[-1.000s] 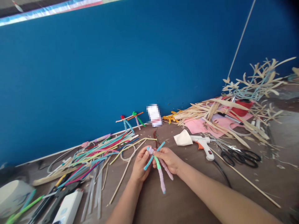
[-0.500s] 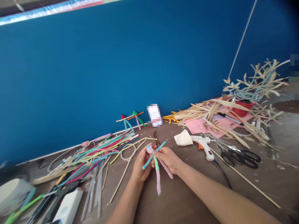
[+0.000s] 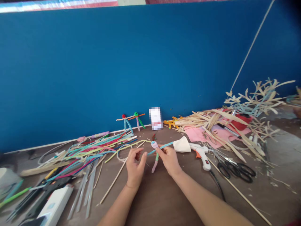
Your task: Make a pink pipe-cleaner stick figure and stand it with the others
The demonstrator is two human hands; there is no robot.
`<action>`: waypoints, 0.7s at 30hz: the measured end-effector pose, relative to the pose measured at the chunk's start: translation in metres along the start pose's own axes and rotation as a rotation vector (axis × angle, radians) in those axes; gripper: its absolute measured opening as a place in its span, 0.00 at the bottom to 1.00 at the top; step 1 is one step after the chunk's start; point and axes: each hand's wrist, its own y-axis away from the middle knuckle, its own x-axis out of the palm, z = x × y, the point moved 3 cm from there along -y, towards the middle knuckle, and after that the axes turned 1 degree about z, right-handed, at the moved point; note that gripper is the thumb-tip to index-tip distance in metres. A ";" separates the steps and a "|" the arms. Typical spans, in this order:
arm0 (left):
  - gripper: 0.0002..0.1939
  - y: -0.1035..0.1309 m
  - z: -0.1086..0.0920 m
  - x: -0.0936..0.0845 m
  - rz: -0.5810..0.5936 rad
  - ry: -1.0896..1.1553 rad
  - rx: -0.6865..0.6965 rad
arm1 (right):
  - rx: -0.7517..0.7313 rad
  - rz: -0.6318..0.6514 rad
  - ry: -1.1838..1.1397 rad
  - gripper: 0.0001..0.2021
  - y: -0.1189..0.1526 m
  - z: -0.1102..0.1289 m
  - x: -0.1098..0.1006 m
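Observation:
My right hand [image 3: 169,159] pinches a small pipe-cleaner figure [image 3: 154,145] by its body, just below the head. The figure has a lilac head with a blue top, blue arms stretched out to both sides, and a green and lilac leg hanging down. Its other leg is hidden, or hard to tell apart. My left hand [image 3: 135,166] is beside the figure's left-hand arm, thumb apart from the half-curled fingers and nothing seen in it. The tip of that blue arm is close to my left thumb; whether they touch I cannot tell.
Two similar figures [image 3: 125,124] lean against the blue partition [image 3: 141,62]. Loose pipe cleaners [image 3: 94,150] and glue sticks [image 3: 87,188] lie left. A glue gun [image 3: 204,157], scissors [image 3: 237,169] and pale strips [image 3: 211,121] lie right. A thin stick [image 3: 244,194] crosses the table.
My left hand has let go of the figure and moved slightly left. The figure has turned in my right hand, its arms now reaching more sideways. The view has shifted a little.

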 end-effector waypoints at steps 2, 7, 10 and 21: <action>0.14 0.007 -0.002 0.006 0.056 -0.049 0.010 | -0.098 -0.009 0.152 0.15 0.003 0.005 -0.001; 0.17 0.013 0.000 0.018 0.099 0.157 -0.124 | -0.325 0.093 0.399 0.14 0.017 0.022 0.007; 0.12 0.009 -0.001 0.017 0.075 0.219 -0.134 | -0.481 0.180 0.545 0.18 0.025 0.026 0.013; 0.19 0.007 0.004 0.022 0.392 0.767 -0.430 | -0.626 0.179 0.912 0.21 0.024 0.023 0.014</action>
